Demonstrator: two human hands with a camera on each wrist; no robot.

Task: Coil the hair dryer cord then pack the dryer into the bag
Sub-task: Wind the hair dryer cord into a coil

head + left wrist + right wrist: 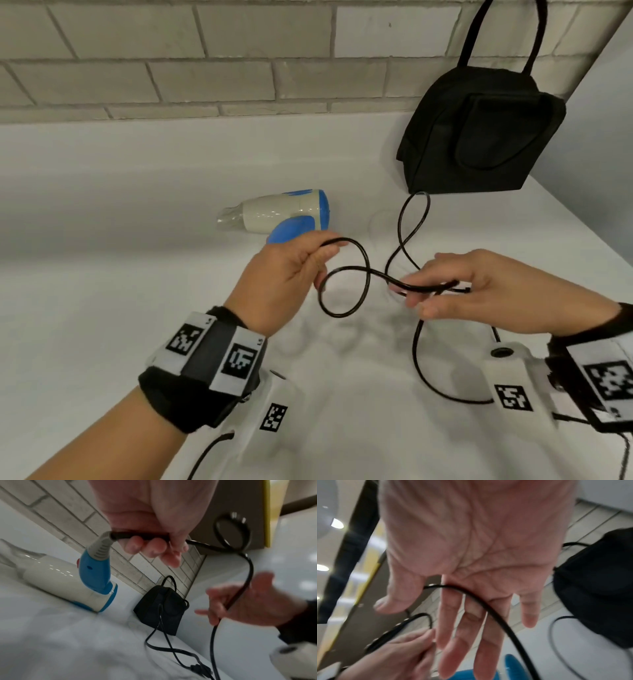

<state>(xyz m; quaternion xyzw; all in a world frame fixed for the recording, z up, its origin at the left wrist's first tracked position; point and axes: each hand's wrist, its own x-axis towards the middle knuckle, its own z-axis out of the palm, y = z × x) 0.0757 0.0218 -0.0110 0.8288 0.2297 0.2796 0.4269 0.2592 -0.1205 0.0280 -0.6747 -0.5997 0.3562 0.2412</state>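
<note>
A white and blue hair dryer (pixel 284 214) (pixel 65 582) lies on its side on the white counter (pixel 102 274). My left hand (pixel 291 270) (pixel 150 545) grips the black cord (pixel 376 273) (pixel 247 577) just past the dryer's handle, with one small loop hanging beside it. My right hand (pixel 479 291) (pixel 471 574) is held out to the right with straight fingers, and the cord (pixel 496 615) lies across them. More cord snakes over the counter to the plug (pixel 200 668). The black bag (pixel 479 133) (pixel 161 608) (pixel 599 588) stands at the back right.
A pale brick wall (pixel 205 68) runs behind the counter. The counter's right edge (pixel 582 219) slants down past the bag. The bag's long handles (pixel 479 31) rise against the wall. A loop of cord (pixel 416 195) reaches the bag's base.
</note>
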